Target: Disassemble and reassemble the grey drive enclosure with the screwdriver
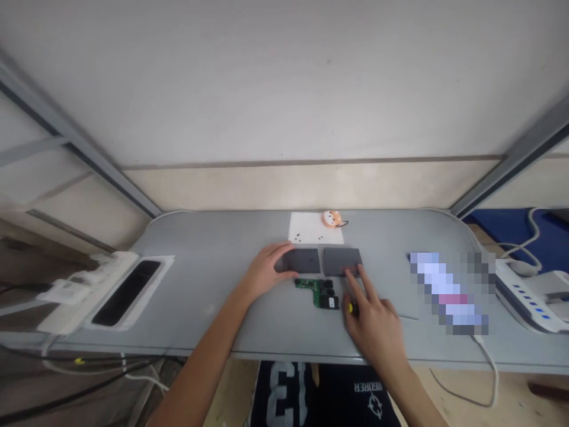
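Two dark grey flat cases lie side by side on the desk. My left hand (270,267) has its thumb and fingers around the left end of the left case (304,261). At the right case (341,261), two fingertips of my right hand (373,311) touch the near right corner. A screwdriver with a yellow-and-black handle (353,308) is held under that same hand, its thin shaft pointing right. Just in front of the cases lies a green circuit board (316,290) with black parts.
Behind the cases, a white paper (306,225) bears several tiny dark screws and an orange-and-white animal-face trinket (331,219). A black phone (127,293) and power strip (89,290) sit left. A blurred-out device (448,293) and another power strip (528,296) are right, with cables.
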A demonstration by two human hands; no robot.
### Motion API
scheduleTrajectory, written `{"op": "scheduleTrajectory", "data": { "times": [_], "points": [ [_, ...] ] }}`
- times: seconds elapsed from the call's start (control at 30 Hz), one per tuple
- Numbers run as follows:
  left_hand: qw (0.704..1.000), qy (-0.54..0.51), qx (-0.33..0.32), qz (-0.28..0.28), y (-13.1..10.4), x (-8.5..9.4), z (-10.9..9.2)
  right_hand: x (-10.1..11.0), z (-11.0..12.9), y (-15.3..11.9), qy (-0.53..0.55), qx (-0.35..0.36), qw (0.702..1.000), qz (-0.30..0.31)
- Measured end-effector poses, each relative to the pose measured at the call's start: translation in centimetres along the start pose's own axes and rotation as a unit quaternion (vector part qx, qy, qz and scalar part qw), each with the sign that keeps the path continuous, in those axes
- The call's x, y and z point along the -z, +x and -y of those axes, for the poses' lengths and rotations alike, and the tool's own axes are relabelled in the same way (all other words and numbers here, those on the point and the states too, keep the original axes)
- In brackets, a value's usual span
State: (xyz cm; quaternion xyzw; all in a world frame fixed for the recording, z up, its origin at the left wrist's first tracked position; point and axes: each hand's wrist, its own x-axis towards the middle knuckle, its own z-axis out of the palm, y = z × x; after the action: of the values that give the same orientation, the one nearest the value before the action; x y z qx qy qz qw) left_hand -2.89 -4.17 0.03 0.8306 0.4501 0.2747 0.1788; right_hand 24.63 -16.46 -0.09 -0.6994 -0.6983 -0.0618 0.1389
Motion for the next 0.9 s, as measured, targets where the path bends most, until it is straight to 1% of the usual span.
{"op": "scheduleTrajectory", "data": {
  "times": [0.1,0.27,0.4,0.53,0.7,0.9],
  "points": [
    [1.000,-0.008,0.018,-0.008,0.05,0.09,-0.33,-0.03,0.07,0.30,0.006,-0.002,1.000,0.008],
    [0.999,-0.008,0.045,-0.006,0.01,-0.09,-0.29,-0.23,0.05,0.43,0.023,-0.006,1.000,-0.004],
    [0.999,-0.002,0.043,-0.009,-0.01,-0.27,-0.15,-0.30,0.08,0.18,0.036,-0.016,0.999,-0.022],
    [0.998,0.004,0.053,-0.015,-0.05,-0.27,-0.30,-0.24,0.17,0.04,0.049,-0.025,0.998,-0.028],
    [0.997,-0.011,0.080,0.001,-0.24,-0.06,-0.47,-0.08,0.26,-0.01,0.063,-0.050,0.996,-0.044],
    [0.997,-0.017,0.077,0.005,-0.39,0.18,-0.50,-0.10,0.07,0.09,0.067,-0.028,0.997,-0.033]
  ]
}}
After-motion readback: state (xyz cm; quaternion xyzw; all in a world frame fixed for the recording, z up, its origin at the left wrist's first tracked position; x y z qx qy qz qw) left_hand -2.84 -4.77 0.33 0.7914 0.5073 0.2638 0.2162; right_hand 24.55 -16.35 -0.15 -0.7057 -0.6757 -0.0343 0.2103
